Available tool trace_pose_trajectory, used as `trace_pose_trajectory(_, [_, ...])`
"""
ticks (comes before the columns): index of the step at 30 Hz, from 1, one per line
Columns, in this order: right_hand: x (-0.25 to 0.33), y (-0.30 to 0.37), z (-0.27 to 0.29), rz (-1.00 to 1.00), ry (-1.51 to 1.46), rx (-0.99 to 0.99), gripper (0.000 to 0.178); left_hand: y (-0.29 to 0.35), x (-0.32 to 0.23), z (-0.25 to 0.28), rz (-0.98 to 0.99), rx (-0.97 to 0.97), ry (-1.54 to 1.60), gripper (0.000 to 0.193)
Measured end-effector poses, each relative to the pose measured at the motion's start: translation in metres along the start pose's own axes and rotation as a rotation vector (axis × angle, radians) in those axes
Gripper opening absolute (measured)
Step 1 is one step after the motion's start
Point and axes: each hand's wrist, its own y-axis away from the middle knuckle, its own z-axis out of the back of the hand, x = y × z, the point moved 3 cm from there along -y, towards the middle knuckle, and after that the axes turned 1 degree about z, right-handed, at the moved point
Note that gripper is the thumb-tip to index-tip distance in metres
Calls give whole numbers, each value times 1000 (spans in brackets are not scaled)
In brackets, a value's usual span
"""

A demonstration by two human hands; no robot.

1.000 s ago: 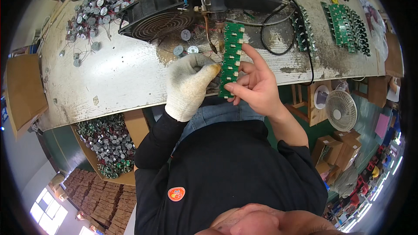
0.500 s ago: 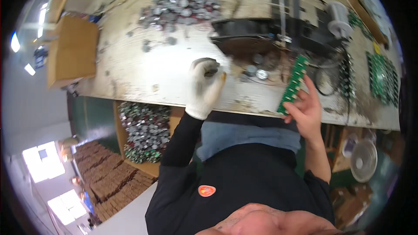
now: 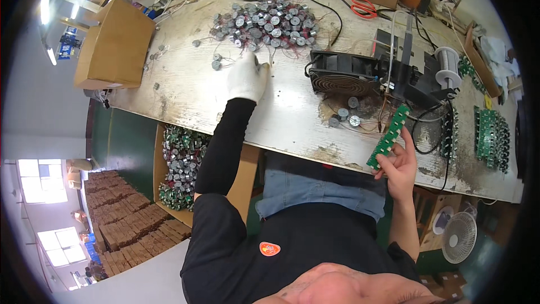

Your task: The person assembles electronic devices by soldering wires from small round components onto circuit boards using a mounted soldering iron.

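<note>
My left hand [image 3: 246, 77], in a white glove, reaches to the near edge of a heap of small round silver motors [image 3: 274, 25] with thin red wires. Its thumb stands apart from the fingers, and I see nothing held between them; the fingertips are partly hidden. A narrow green circuit board [image 3: 389, 137] with a row of small white parts is pinched in my bare right hand [image 3: 398, 163], tilted above the bench's front edge. Several loose motors [image 3: 354, 120] lie between that board and a black square fan [image 3: 345, 73].
A black soldering stand [image 3: 416, 70] with a white wire spool [image 3: 448, 66] is at the right. Stacked green boards [image 3: 491, 138] lie beyond it. A cardboard box [image 3: 117, 45] stands on the left; below the bench, an open carton [image 3: 243, 183] holds finished-looking assemblies. Red-handled scissors [image 3: 364, 8] lie behind.
My left hand has moved away from me, from mid-bench up to the heap of motors. My right hand still holds the circuit board. The whole view has shifted and become sharper.
</note>
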Motion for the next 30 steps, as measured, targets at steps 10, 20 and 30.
trace_pose_trajectory(10, [2,-2,3,-12,20,20,79,65,16,11,169,-27,498,19])
trace_pose_trajectory(20, [-1,-1,4,-18,0,-11,79,87,-28,31,256,69,1113,24])
trace_pose_trajectory(30, [-4,3,8,-17,-73,-4,81,115,-81,18,164,311,1272,26])
